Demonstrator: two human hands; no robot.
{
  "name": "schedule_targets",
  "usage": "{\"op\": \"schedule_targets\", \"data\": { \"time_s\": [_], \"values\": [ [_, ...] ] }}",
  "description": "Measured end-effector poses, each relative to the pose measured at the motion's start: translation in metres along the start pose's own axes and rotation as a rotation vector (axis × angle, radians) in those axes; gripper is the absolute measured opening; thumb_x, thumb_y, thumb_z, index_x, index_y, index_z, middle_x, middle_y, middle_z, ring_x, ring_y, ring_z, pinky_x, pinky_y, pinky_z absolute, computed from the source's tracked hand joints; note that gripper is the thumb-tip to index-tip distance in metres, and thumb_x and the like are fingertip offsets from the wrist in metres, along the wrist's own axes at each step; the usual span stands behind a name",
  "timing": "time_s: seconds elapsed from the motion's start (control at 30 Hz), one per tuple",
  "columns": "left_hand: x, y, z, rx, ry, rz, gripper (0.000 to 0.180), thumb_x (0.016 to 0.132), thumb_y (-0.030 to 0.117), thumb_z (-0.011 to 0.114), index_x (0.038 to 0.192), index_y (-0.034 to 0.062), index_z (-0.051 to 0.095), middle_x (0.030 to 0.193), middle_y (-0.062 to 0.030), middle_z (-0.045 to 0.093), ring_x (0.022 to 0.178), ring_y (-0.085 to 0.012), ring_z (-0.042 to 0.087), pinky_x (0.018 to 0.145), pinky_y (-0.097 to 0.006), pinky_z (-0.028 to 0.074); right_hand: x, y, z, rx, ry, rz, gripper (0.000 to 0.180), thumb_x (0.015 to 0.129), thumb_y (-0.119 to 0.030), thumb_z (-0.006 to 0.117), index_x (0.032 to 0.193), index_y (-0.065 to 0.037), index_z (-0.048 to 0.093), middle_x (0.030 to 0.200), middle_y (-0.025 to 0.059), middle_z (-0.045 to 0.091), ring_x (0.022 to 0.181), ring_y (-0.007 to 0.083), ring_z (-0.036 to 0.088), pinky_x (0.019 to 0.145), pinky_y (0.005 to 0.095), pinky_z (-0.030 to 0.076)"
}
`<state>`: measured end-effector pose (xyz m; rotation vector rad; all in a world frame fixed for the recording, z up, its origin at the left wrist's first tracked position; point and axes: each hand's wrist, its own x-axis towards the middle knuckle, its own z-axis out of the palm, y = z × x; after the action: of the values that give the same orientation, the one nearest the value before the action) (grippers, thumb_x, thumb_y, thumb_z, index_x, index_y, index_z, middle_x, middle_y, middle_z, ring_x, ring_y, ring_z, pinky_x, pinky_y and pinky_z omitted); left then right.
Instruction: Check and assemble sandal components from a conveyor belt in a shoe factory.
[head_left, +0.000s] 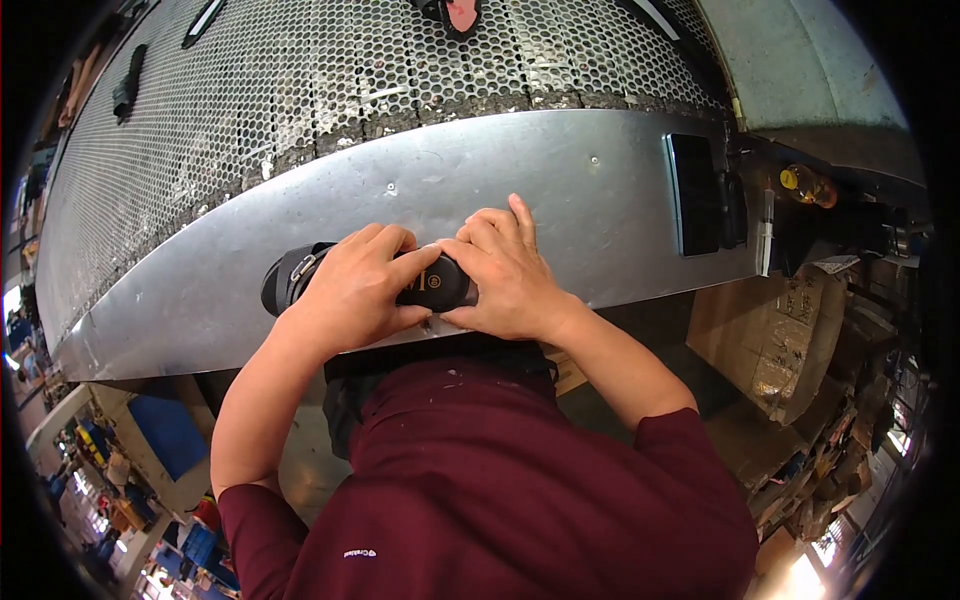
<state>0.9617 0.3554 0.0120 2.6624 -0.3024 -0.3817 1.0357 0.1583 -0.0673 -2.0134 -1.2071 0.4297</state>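
A black sandal (428,285) lies across the near edge of the metal ledge, a strap with a silver buckle at its left end and gold print on its dark insole. My left hand (360,285) is wrapped over its middle, with the thumb toward the near side. At the rounded right end of the sandal, my right hand (503,277) grips the rim between thumb and fingers; its little finger sticks up. Both hands close toward each other around this end. The sandal's underside and the part beneath my left palm are hidden.
Beyond the metal ledge (570,190) runs a perforated conveyor belt (330,70) carrying a dark shoe part with a pink inside (460,15). On the right lie a phone (693,195), a syringe-like tube (767,230) and a yellow-capped bottle (808,187). A cardboard box (765,340) stands below.
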Motion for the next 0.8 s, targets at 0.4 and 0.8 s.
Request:
{"op": "schedule_targets", "data": {
  "time_s": [0.4,0.8],
  "values": [
    [0.013,0.008,0.002,-0.006,-0.029,0.028,0.065,0.058,0.016,0.085,0.119,0.0084,0.063,0.105,-0.0091,0.060,0.094,-0.0298,0.059,0.083,-0.040,0.050,-0.006,0.010,-0.008,-0.006,-0.006,-0.011,0.071,0.061,-0.035,0.086,0.120,-0.007,0.059,0.114,0.0080,0.052,0.125,0.0304,0.040,0.116,0.0621,0.010],
    [0.023,0.017,0.007,0.000,-0.018,0.024,0.065,0.058,0.017,0.085,0.118,0.0077,0.063,0.105,-0.0096,0.060,0.094,-0.0292,0.060,0.081,-0.040,0.051,-0.034,0.019,-0.021,-0.073,0.101,0.064,0.069,0.057,-0.041,0.088,0.114,-0.008,0.066,0.109,0.0051,0.052,0.120,0.0283,0.043,0.113,0.0647,0.013]
  ]
}}
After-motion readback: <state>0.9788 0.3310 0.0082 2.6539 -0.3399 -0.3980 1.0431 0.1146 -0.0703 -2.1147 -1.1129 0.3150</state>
